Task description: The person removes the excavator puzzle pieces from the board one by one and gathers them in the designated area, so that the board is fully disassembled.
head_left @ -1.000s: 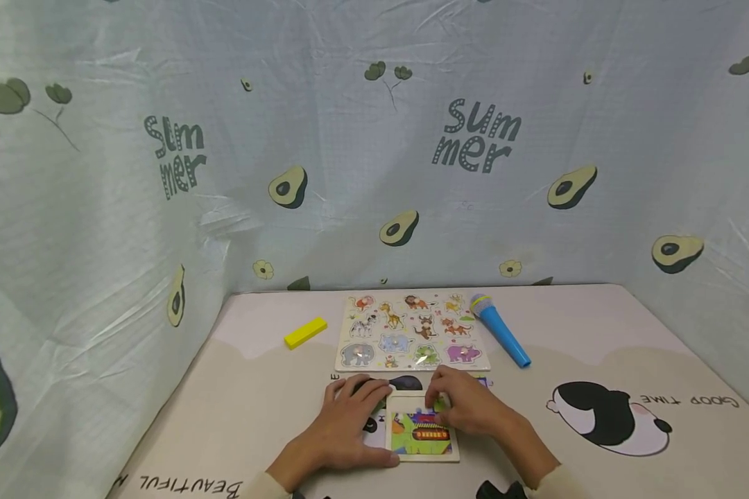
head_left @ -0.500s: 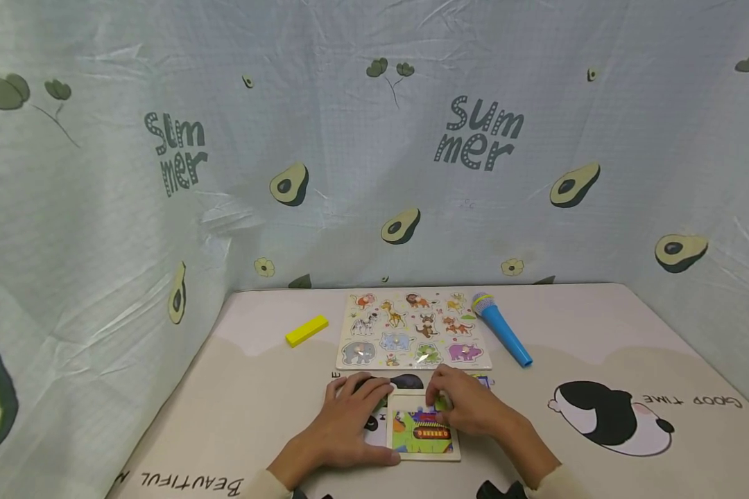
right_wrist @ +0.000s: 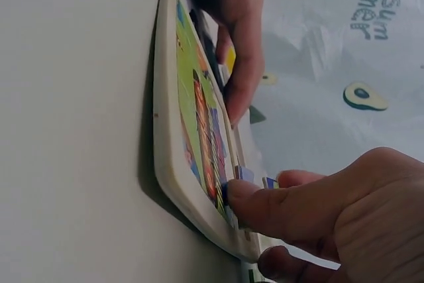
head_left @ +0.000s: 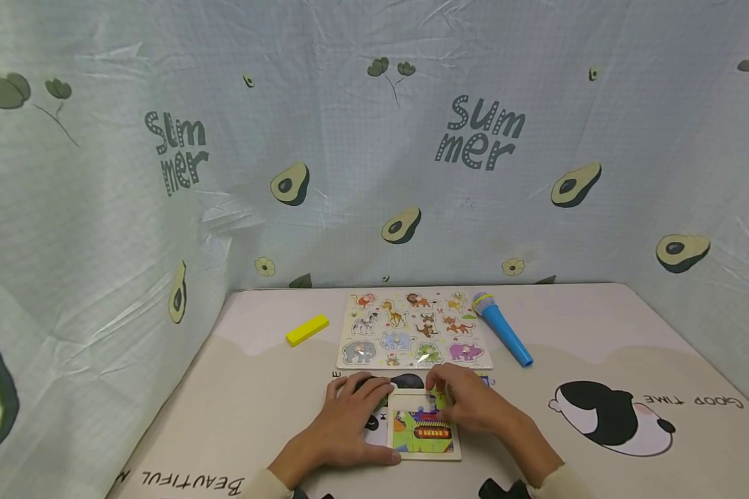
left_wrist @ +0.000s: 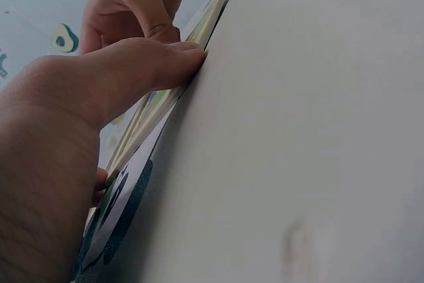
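A small wooden jigsaw puzzle board (head_left: 423, 454) lies flat on the table, a green and orange picture filling its lower part; its upper left shows bare wood. My left hand (head_left: 354, 430) holds the board's left side, its thumb (left_wrist: 175, 64) at the near corner and its fingers at the far corner. Over the board's upper right, my right hand (head_left: 471, 400) pinches a puzzle piece (head_left: 440, 399) between thumb and fingers. The right wrist view shows the thumb (right_wrist: 245, 193) low against the board; most of the piece is hidden behind the fingers.
Behind the board lies an animal puzzle (head_left: 412, 329). A blue toy microphone (head_left: 505, 333) is to its right, and a yellow block (head_left: 307, 330) to its left. Partly hidden beyond my right hand is a colourful piece (head_left: 487, 380). A printed cloth wall (head_left: 349, 138) stands behind the table.
My right hand's fingers have shifted slightly at the board's upper right, and more of the green piece shows. The left hand and board hold still; the head view tilts a little.
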A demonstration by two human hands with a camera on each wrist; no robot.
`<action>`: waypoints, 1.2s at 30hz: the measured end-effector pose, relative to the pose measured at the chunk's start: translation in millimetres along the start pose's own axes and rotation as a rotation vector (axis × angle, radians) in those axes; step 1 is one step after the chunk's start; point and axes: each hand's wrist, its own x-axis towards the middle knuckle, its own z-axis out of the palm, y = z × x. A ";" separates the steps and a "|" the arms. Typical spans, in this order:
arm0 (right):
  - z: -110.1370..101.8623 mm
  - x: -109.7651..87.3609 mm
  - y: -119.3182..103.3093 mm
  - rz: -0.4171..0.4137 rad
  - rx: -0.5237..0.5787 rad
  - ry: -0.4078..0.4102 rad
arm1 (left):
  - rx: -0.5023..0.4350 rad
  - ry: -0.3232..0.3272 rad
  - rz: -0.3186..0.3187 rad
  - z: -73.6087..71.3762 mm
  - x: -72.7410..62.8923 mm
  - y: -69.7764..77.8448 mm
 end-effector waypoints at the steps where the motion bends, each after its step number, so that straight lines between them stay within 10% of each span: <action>1: -1.1 0.2 1.6 0.005 0.021 0.003 | -0.001 -0.002 -0.001 -0.2 -0.1 0.2; 18: -45.1 -12.9 33.8 0.098 0.214 0.210 | 0.000 0.003 0.005 -0.7 -0.2 1.0; 36: -55.8 -24.9 76.0 0.283 0.092 0.349 | -0.007 0.006 0.005 -0.8 -0.9 2.2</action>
